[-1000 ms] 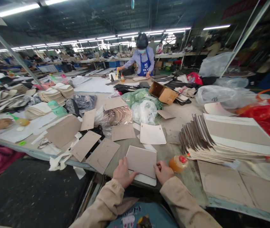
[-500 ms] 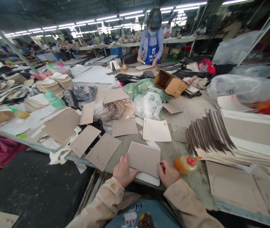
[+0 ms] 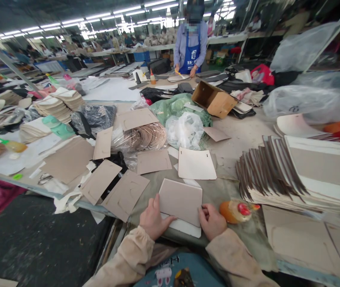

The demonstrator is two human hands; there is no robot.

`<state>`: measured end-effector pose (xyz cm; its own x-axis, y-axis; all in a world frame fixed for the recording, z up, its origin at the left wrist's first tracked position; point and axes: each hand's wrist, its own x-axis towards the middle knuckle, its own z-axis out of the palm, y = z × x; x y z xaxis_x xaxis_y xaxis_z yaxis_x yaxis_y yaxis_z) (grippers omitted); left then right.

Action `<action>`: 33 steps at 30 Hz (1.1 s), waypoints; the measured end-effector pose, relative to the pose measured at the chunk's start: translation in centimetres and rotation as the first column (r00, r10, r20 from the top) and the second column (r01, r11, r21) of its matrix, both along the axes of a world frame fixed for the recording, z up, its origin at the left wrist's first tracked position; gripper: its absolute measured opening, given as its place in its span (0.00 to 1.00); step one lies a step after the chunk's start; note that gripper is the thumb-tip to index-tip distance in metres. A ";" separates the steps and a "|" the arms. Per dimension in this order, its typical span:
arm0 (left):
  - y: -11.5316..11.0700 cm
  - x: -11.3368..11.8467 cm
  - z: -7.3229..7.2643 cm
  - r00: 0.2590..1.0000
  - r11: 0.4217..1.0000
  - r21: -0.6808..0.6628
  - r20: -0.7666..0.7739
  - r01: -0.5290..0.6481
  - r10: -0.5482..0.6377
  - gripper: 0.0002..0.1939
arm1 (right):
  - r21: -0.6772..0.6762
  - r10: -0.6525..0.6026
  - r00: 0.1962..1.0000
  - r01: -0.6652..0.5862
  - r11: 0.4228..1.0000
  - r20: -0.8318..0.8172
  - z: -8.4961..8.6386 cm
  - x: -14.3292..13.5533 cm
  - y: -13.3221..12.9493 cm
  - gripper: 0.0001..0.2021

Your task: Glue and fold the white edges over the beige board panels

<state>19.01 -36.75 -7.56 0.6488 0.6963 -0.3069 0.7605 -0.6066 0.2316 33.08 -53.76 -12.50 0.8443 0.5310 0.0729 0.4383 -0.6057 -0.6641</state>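
A grey-brown cardboard panel point(image 3: 180, 199) lies over a white panel point(image 3: 186, 229), whose lower strip shows nearest my body. My left hand point(image 3: 155, 217) holds the left edge of the cardboard panel, fingers along its side and thumb reaching over its lower corner. At the opposite edge, my right hand point(image 3: 212, 221) has its fingers curled, pinching the panel's side. Just right of that hand, a bottle of amber liquid point(image 3: 236, 211) with a red cap lies on its side. Beyond the panel rests a white panel with two small slots point(image 3: 196, 164).
To the right stands a fanned stack of panels point(image 3: 265, 171). Loose cardboard panels point(image 3: 126, 193) lie on the left, near scissors point(image 3: 44, 179). Farther back are a plastic-wrapped bundle point(image 3: 146, 136) and a cardboard box point(image 3: 214, 99). A co-worker point(image 3: 190, 48) in a blue apron stands across the table.
The view has shifted slightly, so background things sit a little differently. Both my hands keep their hold on the cardboard panel, with almost no movement.
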 end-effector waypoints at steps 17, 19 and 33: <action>2.4 -1.9 0.0 0.912 0.968 -0.245 0.385 -0.045 0.140 0.22 | -0.080 0.080 0.988 -0.091 0.993 -0.131 -0.2 0.9 -0.1 0.12; 2.2 -2.1 -0.2 0.881 0.955 -0.287 0.433 -0.068 0.192 0.26 | -0.071 0.093 0.988 -0.103 0.992 -0.127 -0.2 0.8 -0.2 0.13; -2.3 -7.1 2.2 0.423 0.587 -0.794 0.591 0.159 0.686 0.25 | 0.298 0.045 0.985 0.008 0.954 -0.169 5.8 -2.3 -2.9 0.23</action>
<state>11.89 -39.07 -5.37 0.6587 0.7219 -0.2120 0.0189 0.2657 0.9639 30.80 -56.64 -6.67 0.8482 0.5229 0.0844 0.3110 -0.3627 -0.8785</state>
